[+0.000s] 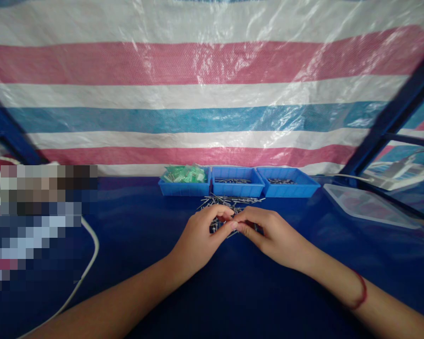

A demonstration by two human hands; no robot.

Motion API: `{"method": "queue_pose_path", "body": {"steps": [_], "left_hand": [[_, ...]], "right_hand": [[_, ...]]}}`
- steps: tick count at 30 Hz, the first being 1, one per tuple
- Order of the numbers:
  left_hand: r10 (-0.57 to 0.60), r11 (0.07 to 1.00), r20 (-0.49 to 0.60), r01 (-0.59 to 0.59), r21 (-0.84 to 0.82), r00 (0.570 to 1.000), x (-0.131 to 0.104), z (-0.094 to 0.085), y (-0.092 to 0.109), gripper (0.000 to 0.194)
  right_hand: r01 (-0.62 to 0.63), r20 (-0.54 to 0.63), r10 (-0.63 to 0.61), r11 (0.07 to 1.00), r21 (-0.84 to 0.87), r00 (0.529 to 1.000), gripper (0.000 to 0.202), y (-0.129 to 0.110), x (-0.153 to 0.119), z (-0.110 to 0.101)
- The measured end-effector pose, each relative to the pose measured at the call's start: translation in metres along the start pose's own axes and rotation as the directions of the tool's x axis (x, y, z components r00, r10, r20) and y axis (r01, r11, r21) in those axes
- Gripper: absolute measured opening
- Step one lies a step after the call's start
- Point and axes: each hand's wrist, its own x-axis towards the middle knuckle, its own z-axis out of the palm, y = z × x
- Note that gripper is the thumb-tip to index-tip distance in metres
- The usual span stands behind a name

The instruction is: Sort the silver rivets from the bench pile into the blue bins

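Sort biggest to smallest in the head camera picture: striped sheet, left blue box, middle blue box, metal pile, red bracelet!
1. Striped sheet
2. Left blue box, middle blue box and metal pile: too close to rank; the pile is partly hidden
3. Red bracelet

1. Metal pins (pixel 233 199): slender, silvery, loose.
2. Arrangement: heaped on the blue tabletop (pixel 226 296), crossing at mixed angles; far-side pieces lie mainly crosswise.
3. Position: just in front of the middle blue bin (pixel 237 189); near side partly hidden.
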Motion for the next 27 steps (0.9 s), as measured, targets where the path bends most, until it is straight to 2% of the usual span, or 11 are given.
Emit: {"method": "queue_pose_path", "body": {"steps": [9, 21, 27], "left_hand": [[-0.048, 0.999, 0.018, 0.048, -0.021, 0.999, 0.0007, -0.0037, 0.005, 0.007], [-0.02, 0.999, 0.003, 0.02, -0.03, 1.0, 0.0005, -0.0035, 0.0049, 0.007], [-0.008, 1.0, -0.021, 0.008, -0.016, 1.0, 0.0008, -0.0022, 0.0022, 0.008]], "right_hand": [[-0.035, -0.008, 0.034, 0.999, -0.039, 0.999, 0.015, -0.0017, -0.0012, -0.0005], [-0.035, -0.024, 0.034, 0.997, -0.069, 0.999, 0.011, 0.0024, -0.0012, 0.0001], [-0.05, -0.08, 0.045, 0.997, -0.065, 0.996, 0.007, 0.0049, -0.0002, -0.0007]]}}
